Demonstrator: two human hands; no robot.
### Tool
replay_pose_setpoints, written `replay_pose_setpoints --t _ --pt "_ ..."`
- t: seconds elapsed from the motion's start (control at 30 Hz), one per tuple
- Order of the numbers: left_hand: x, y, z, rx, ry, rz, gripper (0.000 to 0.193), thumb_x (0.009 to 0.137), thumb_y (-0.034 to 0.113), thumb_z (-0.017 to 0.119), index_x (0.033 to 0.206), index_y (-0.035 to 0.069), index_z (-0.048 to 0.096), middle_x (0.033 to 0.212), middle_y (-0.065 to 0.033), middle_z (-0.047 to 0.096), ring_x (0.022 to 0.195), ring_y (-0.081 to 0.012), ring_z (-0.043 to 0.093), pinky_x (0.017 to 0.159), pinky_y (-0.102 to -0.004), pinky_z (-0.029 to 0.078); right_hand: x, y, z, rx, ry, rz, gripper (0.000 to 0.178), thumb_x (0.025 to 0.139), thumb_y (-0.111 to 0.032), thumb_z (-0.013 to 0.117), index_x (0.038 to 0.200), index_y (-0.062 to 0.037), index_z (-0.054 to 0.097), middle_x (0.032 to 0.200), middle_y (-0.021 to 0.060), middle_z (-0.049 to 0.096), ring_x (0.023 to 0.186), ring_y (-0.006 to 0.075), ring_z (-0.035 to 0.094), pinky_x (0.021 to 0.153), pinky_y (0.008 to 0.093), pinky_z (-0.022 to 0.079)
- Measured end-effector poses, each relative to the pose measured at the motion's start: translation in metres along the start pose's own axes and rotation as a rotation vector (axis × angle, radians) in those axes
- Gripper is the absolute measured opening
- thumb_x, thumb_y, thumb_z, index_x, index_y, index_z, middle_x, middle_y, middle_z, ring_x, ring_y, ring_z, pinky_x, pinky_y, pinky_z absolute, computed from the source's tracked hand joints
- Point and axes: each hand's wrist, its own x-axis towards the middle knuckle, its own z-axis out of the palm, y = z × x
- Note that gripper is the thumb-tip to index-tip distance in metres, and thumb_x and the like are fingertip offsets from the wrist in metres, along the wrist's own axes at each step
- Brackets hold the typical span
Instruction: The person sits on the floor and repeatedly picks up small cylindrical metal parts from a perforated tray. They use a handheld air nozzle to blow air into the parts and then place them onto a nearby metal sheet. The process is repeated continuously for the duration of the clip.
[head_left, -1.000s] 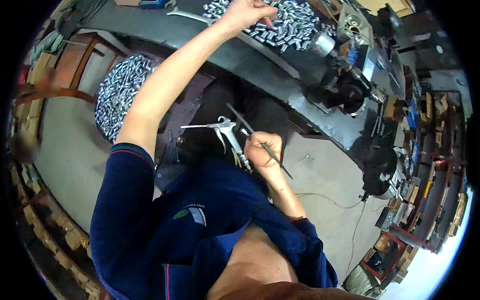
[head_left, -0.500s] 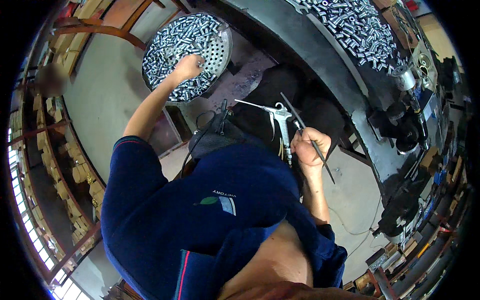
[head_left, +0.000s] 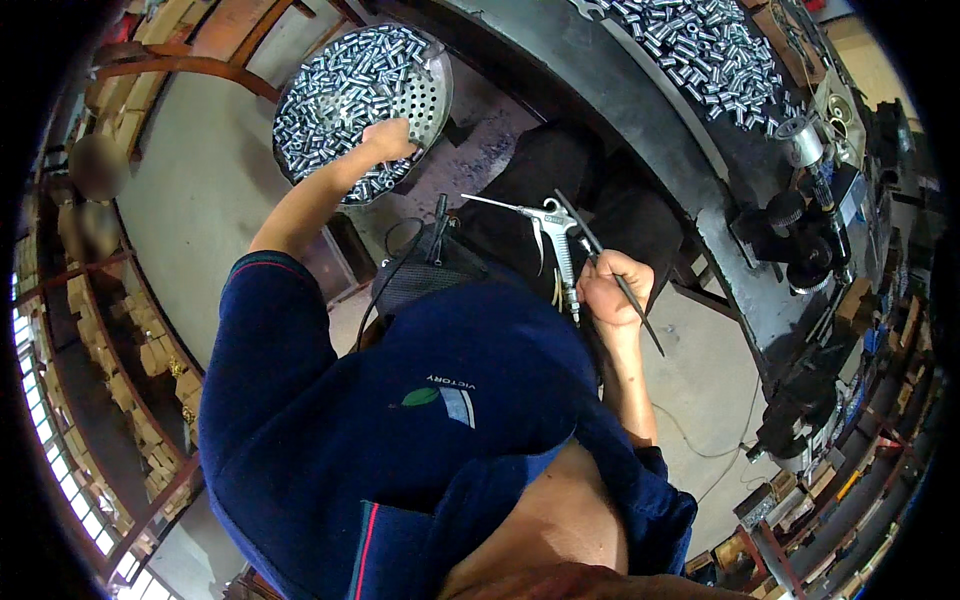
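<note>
At the upper left my left hand (head_left: 390,140) reaches over a round perforated metal pan (head_left: 437,92) full of short shiny metal sleeves (head_left: 335,80). Its fingers are curled together at the pan's near right side; whatever they pinch is hidden. My right hand (head_left: 615,287) is closed around a slim dark rod (head_left: 643,318), pointed at its near end like a file. The rod slants from far left to near right. Just left of this hand, over my lap, lies a silver air blow gun (head_left: 558,240) with a long thin nozzle pointing left.
A dark workbench (head_left: 640,130) curves along the right, with a heap of metal sleeves (head_left: 700,50) on top. A black machine with knobs (head_left: 805,245) stands at its near end. Shelves of boxes (head_left: 150,350) line the left. A cable (head_left: 700,450) runs across the floor.
My left hand has shifted slightly nearer, toward the pan's near right rim. My right hand still grips the rod in much the same place. The whole view has shifted a little.
</note>
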Motion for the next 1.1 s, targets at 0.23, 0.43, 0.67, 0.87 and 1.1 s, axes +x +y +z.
replay_pose_setpoints --t 0.23,0.43,0.67,0.87,1.1 --pt "-0.011 -0.008 -0.006 -0.349 0.312 0.217 0.028 0.066 0.02 0.068 0.092 0.009 0.065 0.071 -0.0135 0.062 0.064 -0.0231 0.061 0.062 -0.0336 0.049 0.001 0.004 -0.003 -0.113 0.036 -0.022 0.031 0.061 0.017 0.042 0.051 -0.0072 0.026 0.049 0.0011 0.035 0.041 0.0093 0.04 0.037 0.0236 0.028" --pt "-0.067 0.047 -0.055 -0.98 0.245 0.572 0.023 0.076 0.001 0.062 0.098 -0.002 0.057 0.091 -0.0087 0.062 0.089 -0.0165 0.059 0.08 -0.0283 0.045 0.014 -0.021 0.006 -0.245 -0.032 -0.153 0.029 0.062 0.012 0.048 0.052 -0.0056 0.028 0.053 -0.0006 0.026 0.052 0.0055 0.027 0.044 0.0242 0.021" --pt "-0.124 0.12 -0.094 -0.991 0.069 0.871 0.02 0.076 0.001 0.063 0.095 -0.002 0.06 0.091 -0.0061 0.06 0.085 -0.0134 0.056 0.077 -0.026 0.044 0.031 -0.036 0.012 -0.187 -0.157 -0.185 0.026 0.06 -0.009 0.056 0.053 -0.0039 0.032 0.05 0.0049 0.024 0.048 0.0099 0.025 0.042 0.0294 0.022" --pt "-0.14 0.138 -0.112 -0.918 0.007 1.032 0.024 0.073 0.002 0.066 0.096 -0.001 0.063 0.086 -0.006 0.059 0.077 -0.0125 0.055 0.067 -0.0237 0.043 0.037 -0.04 0.014 -0.222 -0.14 -0.263 0.024 0.058 -0.003 0.057 0.055 -0.0034 0.033 0.05 0.0088 0.029 0.044 0.0163 0.029 0.042 0.0306 0.025" --pt "-0.142 0.143 -0.117 -0.869 -0.04 1.178 0.026 0.069 0.005 0.069 0.094 -0.001 0.065 0.078 -0.0073 0.057 0.075 -0.0179 0.054 0.065 -0.0278 0.042 0.033 -0.036 0.015 -0.3 -0.19 -0.223 0.02 0.058 -0.004 0.057 0.053 -0.0012 0.038 0.048 0.0135 0.036 0.04 0.0255 0.04 0.042 0.0325 0.033"
